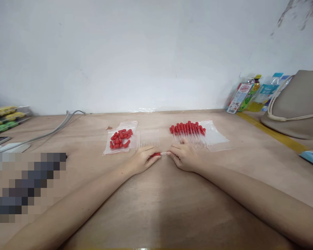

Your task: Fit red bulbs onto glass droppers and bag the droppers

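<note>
We list one red bulb (pixel 155 154), pinched in the left hand (pixel 145 159), and one clear tube (pixel 163 153), gripped by the right hand (pixel 183 156) — in line between them over the surface (pixel 156 208). Step, we judge: seating tube in bulb — next calls for a straight, gentle push.

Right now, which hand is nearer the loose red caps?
Left: the left hand is right of the loose red caps, closer to the camera; the right hand is farther right.
</note>
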Demonstrator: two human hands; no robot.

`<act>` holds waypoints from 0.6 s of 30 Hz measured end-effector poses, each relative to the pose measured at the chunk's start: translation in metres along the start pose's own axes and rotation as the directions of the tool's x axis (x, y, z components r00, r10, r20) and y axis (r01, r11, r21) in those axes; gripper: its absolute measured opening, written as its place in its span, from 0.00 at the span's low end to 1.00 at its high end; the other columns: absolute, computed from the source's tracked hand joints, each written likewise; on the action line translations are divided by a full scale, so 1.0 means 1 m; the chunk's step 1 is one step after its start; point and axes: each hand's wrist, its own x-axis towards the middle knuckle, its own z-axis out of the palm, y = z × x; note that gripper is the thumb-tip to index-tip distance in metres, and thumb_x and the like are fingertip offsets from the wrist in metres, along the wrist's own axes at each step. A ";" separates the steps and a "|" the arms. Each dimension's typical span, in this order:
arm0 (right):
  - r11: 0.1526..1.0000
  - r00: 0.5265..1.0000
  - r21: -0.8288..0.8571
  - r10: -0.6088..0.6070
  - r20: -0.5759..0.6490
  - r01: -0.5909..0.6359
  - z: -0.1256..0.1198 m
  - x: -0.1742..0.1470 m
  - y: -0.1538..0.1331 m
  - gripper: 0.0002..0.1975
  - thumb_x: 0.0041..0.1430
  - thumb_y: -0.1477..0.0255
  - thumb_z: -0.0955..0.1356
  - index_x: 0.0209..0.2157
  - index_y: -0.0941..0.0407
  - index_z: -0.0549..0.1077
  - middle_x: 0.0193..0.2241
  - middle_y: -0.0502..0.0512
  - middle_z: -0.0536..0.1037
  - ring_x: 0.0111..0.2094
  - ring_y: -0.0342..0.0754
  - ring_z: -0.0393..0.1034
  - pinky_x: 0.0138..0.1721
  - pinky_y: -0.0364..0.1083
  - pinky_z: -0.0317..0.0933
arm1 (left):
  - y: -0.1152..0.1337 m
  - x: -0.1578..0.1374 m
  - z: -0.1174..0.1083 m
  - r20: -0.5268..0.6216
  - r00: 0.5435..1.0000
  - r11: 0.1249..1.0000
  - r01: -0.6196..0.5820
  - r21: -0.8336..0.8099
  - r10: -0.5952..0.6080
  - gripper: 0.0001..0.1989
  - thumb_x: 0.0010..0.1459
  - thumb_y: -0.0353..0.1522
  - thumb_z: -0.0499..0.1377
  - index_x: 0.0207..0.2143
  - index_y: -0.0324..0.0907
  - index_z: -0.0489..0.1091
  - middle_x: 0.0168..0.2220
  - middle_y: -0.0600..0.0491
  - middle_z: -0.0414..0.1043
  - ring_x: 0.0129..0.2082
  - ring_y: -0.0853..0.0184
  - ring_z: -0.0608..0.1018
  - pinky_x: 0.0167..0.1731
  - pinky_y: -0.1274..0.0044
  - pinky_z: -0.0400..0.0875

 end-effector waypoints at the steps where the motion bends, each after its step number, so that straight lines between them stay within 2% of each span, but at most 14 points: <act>1: 1.000 1.000 0.001 0.005 0.007 -0.005 0.001 0.000 0.000 0.17 0.61 0.72 0.55 0.24 0.59 0.68 0.21 0.51 0.70 0.22 0.41 0.56 0.32 0.45 0.43 | 0.000 0.000 0.000 -0.002 1.000 1.000 -0.003 0.002 0.003 0.09 0.60 0.32 0.50 0.37 0.39 0.68 0.32 0.51 0.71 0.30 0.70 0.72 0.31 0.79 0.66; 5: 0.999 0.996 0.006 0.039 0.074 -0.039 -0.001 0.004 -0.001 0.17 0.62 0.71 0.55 0.24 0.59 0.68 0.21 0.51 0.71 0.22 0.41 0.57 0.33 0.46 0.42 | -0.002 0.000 0.001 -0.026 1.000 1.000 0.004 -0.008 -0.004 0.09 0.60 0.32 0.50 0.38 0.40 0.68 0.32 0.51 0.71 0.31 0.70 0.72 0.32 0.79 0.66; 10: 0.998 0.972 0.016 0.048 0.231 -0.053 -0.021 0.013 -0.006 0.13 0.58 0.71 0.60 0.26 0.57 0.72 0.25 0.53 0.74 0.28 0.44 0.63 0.37 0.48 0.44 | -0.003 -0.002 0.001 -0.042 0.997 0.998 0.065 -0.023 -0.066 0.08 0.58 0.30 0.52 0.39 0.41 0.68 0.33 0.52 0.70 0.32 0.69 0.72 0.32 0.78 0.67; 12: 0.992 0.952 0.057 0.087 0.293 -0.108 -0.029 0.016 -0.003 0.10 0.55 0.73 0.62 0.26 0.56 0.73 0.24 0.53 0.75 0.29 0.45 0.65 0.37 0.47 0.46 | -0.004 -0.004 0.001 -0.080 0.990 0.993 0.112 -0.018 -0.114 0.12 0.57 0.30 0.53 0.44 0.42 0.65 0.38 0.50 0.69 0.34 0.68 0.72 0.33 0.77 0.68; 13: 0.980 0.940 0.090 0.140 0.310 -0.176 -0.032 0.017 0.000 0.10 0.54 0.73 0.62 0.26 0.55 0.74 0.24 0.52 0.76 0.29 0.45 0.65 0.36 0.47 0.48 | -0.004 -0.005 0.001 -0.108 0.984 0.990 0.142 -0.011 -0.142 0.15 0.56 0.31 0.54 0.47 0.42 0.62 0.40 0.50 0.67 0.35 0.68 0.71 0.34 0.76 0.68; 15: 0.910 0.895 0.165 0.316 0.315 -0.379 -0.034 0.019 0.011 0.09 0.52 0.72 0.63 0.25 0.54 0.75 0.23 0.50 0.76 0.26 0.44 0.66 0.32 0.45 0.50 | -0.005 -0.006 0.001 -0.142 0.971 0.981 0.194 0.000 -0.192 0.19 0.55 0.32 0.55 0.50 0.43 0.59 0.41 0.49 0.65 0.34 0.68 0.71 0.32 0.76 0.68; 16: 0.849 0.851 0.186 0.430 0.300 -0.495 -0.034 0.020 0.017 0.10 0.52 0.70 0.63 0.24 0.54 0.74 0.22 0.50 0.76 0.25 0.44 0.66 0.30 0.44 0.51 | -0.005 -0.006 0.001 -0.135 0.969 0.978 0.210 0.004 -0.208 0.19 0.55 0.32 0.55 0.49 0.43 0.59 0.40 0.49 0.64 0.32 0.69 0.70 0.31 0.76 0.68; 18: 0.715 0.730 0.159 0.644 0.230 -0.681 -0.030 0.024 0.029 0.11 0.51 0.68 0.63 0.21 0.55 0.74 0.21 0.51 0.75 0.24 0.46 0.67 0.27 0.43 0.52 | -0.004 -0.006 0.000 -0.093 0.971 0.976 0.220 0.005 -0.218 0.14 0.55 0.31 0.55 0.45 0.42 0.62 0.37 0.51 0.65 0.28 0.71 0.70 0.29 0.77 0.67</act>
